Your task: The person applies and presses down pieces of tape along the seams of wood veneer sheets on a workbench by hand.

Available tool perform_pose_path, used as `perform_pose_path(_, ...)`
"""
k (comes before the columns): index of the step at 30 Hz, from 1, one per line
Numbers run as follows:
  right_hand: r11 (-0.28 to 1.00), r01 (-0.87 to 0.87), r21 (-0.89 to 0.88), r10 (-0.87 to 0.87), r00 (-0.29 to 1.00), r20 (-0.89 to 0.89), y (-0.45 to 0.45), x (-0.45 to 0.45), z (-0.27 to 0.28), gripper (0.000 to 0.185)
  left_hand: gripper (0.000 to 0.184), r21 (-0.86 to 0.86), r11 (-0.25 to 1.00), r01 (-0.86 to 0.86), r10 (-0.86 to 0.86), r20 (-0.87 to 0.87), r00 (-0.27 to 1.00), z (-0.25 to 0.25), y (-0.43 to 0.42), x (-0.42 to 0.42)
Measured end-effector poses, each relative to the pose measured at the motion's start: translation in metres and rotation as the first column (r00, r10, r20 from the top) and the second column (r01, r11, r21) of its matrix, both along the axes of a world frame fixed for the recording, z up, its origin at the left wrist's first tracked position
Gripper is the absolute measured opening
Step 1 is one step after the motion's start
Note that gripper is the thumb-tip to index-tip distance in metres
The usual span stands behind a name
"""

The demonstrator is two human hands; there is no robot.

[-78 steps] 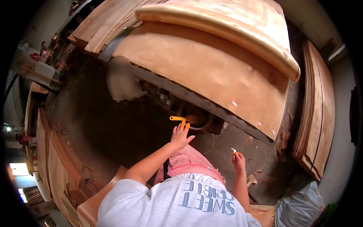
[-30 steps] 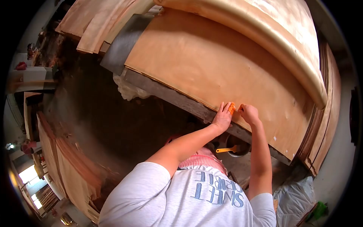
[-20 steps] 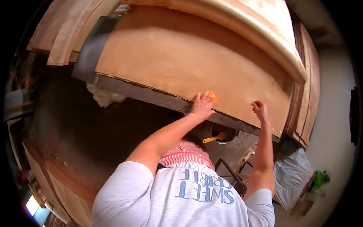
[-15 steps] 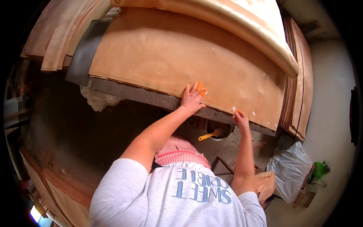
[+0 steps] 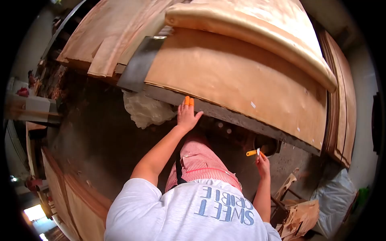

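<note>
While left hand (image 5: 187,117) extends, thumb (image 5: 198,115) splays; right (image 5: 263,165) pinches.

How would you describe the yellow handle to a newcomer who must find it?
Start from the wide wooden sheet. Below its near edge, toward the right, is a dark round bowl. The yellow handle shows at its left, beside the right hand; finger covers nearby are orange, not yellow.

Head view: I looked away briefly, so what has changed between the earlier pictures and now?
The left hand has come off the wood sheet, moving back toward the body and leftward, leaving a white patch in plain view. The right hand has drawn back from the sheet's front edge, a white piece in its fingers as before. The rolled sheet lies as it did.
</note>
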State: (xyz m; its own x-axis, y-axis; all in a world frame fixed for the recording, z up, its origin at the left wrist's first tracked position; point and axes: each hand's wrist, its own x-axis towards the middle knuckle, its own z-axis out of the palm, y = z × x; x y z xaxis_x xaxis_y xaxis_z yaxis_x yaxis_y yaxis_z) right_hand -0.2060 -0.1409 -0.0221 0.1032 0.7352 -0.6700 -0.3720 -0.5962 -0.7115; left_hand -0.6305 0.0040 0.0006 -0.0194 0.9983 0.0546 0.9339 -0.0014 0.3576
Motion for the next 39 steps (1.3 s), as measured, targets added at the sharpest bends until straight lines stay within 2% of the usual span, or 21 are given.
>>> perform_pose_path(2, 0.999, -0.039, -0.027, 0.040, 0.999, 0.027, 0.005, -0.022, 0.010, 0.024, 0.076, 0.042, 0.996, -0.081, 0.081, -0.005, 0.997, -0.005, 0.009, -0.038)
perform_pose_path(5, 0.968, -0.252, -0.003, 0.251, 0.963, 0.096, 0.036, -0.063, 0.025, 0.028, 0.078, 0.091, 0.985, -0.146, 0.145, 0.020, 0.989, -0.013, 0.035, -0.084)
perform_pose_path(6, 0.953, -0.301, -0.039, 0.304, 0.942, 0.144, 0.052, -0.087, 0.040, 0.031, 0.078, 0.101, 0.983, -0.153, 0.156, -0.019, 0.988, -0.017, 0.041, -0.093)
perform_pose_path(8, 0.892, -0.451, 0.033, 0.440, 0.883, 0.166, 0.089, -0.133, 0.055, 0.032, 0.080, 0.118, 0.980, -0.157, 0.169, -0.103, 0.980, -0.023, 0.057, -0.112)
perform_pose_path(11, 0.797, -0.596, 0.093, 0.567, 0.793, 0.222, 0.153, -0.209, 0.054, 0.032, 0.081, 0.014, 0.999, -0.038, 0.039, -0.114, 0.993, -0.019, 0.058, -0.125)
perform_pose_path(13, 0.749, -0.654, 0.104, 0.626, 0.751, 0.212, 0.195, -0.264, 0.052, 0.028, 0.079, 0.002, 1.000, 0.031, -0.030, -0.075, 0.997, -0.013, 0.056, -0.137)
perform_pose_path(15, 0.652, -0.748, 0.123, 0.693, 0.654, 0.303, 0.234, -0.317, 0.049, 0.024, 0.078, -0.046, 0.994, 0.098, -0.100, -0.053, 0.994, -0.005, 0.056, -0.149)
perform_pose_path(17, 0.579, -0.796, 0.178, 0.701, 0.597, 0.391, 0.266, -0.359, 0.034, 0.021, 0.077, -0.073, 0.989, 0.130, -0.129, 0.020, 0.991, 0.002, 0.060, -0.157)
perform_pose_path(20, 0.482, -0.873, 0.074, 0.667, 0.421, 0.614, 0.300, -0.406, 0.038, 0.017, 0.076, -0.106, 0.979, 0.173, -0.161, 0.111, 0.981, 0.012, 0.064, -0.165)
perform_pose_path(26, 0.509, -0.860, -0.032, 0.688, 0.385, 0.615, 0.314, -0.425, 0.019, 0.018, 0.074, -0.066, 0.951, 0.302, -0.290, 0.144, 0.946, 0.013, 0.077, -0.174)
perform_pose_path(29, 0.481, -0.874, -0.071, 0.657, 0.306, 0.689, 0.315, -0.429, 0.029, 0.020, 0.074, -0.076, 0.909, 0.409, -0.397, 0.138, 0.907, 0.014, 0.083, -0.171)
perform_pose_path(32, 0.494, -0.869, -0.013, 0.606, 0.334, 0.722, 0.314, -0.426, 0.013, 0.018, 0.073, -0.128, 0.894, 0.430, -0.414, 0.133, 0.901, 0.013, 0.086, -0.169)
perform_pose_path(36, 0.512, -0.858, -0.024, 0.633, 0.359, 0.686, 0.314, -0.427, 0.021, 0.018, 0.071, -0.225, 0.881, 0.416, -0.397, 0.128, 0.909, 0.017, 0.081, -0.171)
perform_pose_path(39, 0.518, -0.855, -0.026, 0.633, 0.363, 0.684, 0.313, -0.428, 0.028, 0.019, 0.068, -0.173, 0.899, 0.401, -0.388, 0.105, 0.915, 0.012, 0.079, -0.169)
